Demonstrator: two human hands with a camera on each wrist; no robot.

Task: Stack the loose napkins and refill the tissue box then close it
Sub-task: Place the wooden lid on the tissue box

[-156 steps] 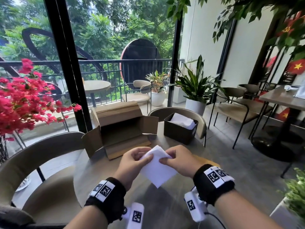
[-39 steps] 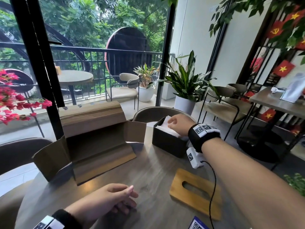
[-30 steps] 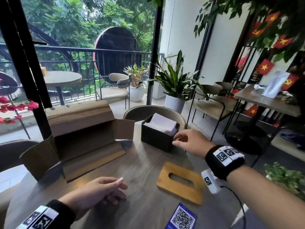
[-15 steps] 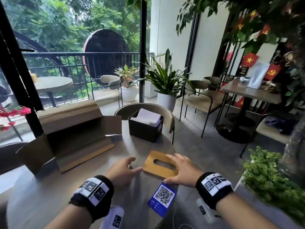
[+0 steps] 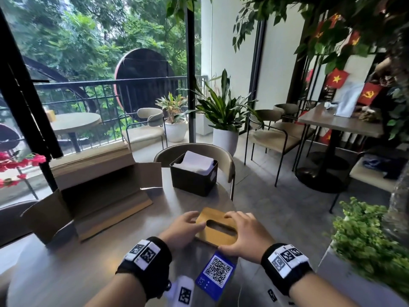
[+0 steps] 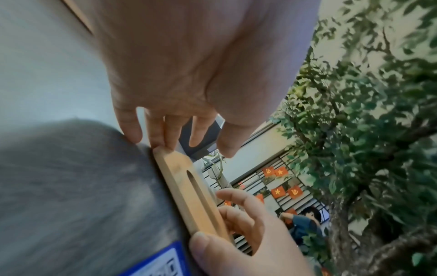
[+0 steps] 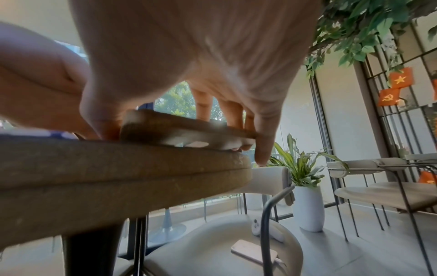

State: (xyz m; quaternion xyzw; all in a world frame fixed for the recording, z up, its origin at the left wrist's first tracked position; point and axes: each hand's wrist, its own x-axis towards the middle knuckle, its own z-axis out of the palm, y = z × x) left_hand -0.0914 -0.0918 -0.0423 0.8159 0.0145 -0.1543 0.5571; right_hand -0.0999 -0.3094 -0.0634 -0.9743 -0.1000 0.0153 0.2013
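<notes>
A wooden lid (image 5: 212, 218) with a slot lies near the round table's front right edge. My right hand (image 5: 239, 233) grips its right end, thumb at the near corner and fingers over the far edge. In the right wrist view that side of the lid (image 7: 165, 128) is tilted up off the table. My left hand (image 5: 188, 224) touches the lid's left end with fairly straight fingertips (image 6: 163, 145), thumb free. Behind stands the black tissue box (image 5: 192, 180), open, with white napkins (image 5: 194, 161) stacked inside.
An open cardboard box (image 5: 99, 191) lies on its side at the left of the grey table (image 5: 66, 262). A blue QR card (image 5: 215, 273) sits just in front of the lid. A chair (image 7: 212, 248) with a phone on it stands below the table edge.
My right hand left the napkins in the box and came back to the lid. My left hand moved to the lid's left end. The right side of the lid has come up.
</notes>
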